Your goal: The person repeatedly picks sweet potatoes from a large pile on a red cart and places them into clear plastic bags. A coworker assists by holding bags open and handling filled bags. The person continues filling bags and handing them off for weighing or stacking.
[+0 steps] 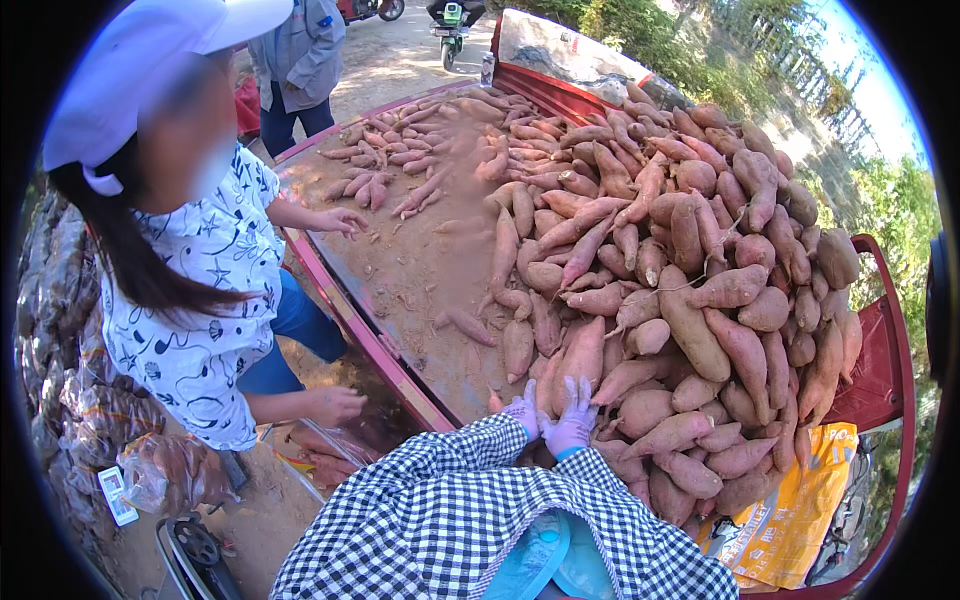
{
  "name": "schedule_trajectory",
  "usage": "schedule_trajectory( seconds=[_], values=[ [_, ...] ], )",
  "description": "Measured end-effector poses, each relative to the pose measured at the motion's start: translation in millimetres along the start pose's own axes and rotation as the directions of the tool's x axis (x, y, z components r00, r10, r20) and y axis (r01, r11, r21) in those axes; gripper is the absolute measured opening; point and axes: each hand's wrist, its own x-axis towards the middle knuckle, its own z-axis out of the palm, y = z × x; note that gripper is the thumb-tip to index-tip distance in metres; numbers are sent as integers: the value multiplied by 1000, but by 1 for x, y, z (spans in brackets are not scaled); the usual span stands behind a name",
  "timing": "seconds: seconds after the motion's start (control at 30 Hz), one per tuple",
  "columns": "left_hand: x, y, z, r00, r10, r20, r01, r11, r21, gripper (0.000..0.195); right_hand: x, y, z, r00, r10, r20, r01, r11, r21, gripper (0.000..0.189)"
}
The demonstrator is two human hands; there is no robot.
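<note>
Both of my hands wear pale lilac gloves and reach to the near edge of a large heap of sweet potatoes (645, 262). At the heap's lower left, my left hand (523, 411) is beside a slim pink sweet potato (551, 384). Just right of it, my right hand (571, 420) has its fingers spread against the lower end of a thicker sweet potato (583, 352). My palms and some fingertips are hidden, so whether either hand grips a root does not show. The roots lie on a soil-covered red truck bed (397, 300).
A person in a patterned shirt (202, 277) stands left of the bed's side rail (352, 330), hands over and beside it. Bagged sweet potatoes (176, 472) and a scale-like device (195, 547) are lower left. A yellow printed sack (795, 510) lies lower right. Another person (300, 67) stands behind.
</note>
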Motion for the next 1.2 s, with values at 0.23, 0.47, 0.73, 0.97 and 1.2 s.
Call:
schedule_trajectory(
  seconds=[0.23,0.47,0.73,0.97,1.2],
  values=[
    [-13,-12,-28,1000,0,7,1,984,-180,137,35,6,7,994,78,-70,-73,995,67,111],
    [26,-96,-35,923,212,-321,-375,684,-626,112,36,26,2,988,136,-70,-49,719,693,86],
    [59,-61,-66,881,113,-459,-402,690,-602,103,36,10,-18,834,129,537,-431,-456,779,67],
    [46,-59,-87,978,-13,-209,-144,686,-713,109,32,25,-20,879,-81,469,-385,-701,600,58],
    [52,-84,-60,952,-19,-305,-264,453,-851,99,39,23,-15,871,-163,463,-429,-712,556,57]
  ],
)
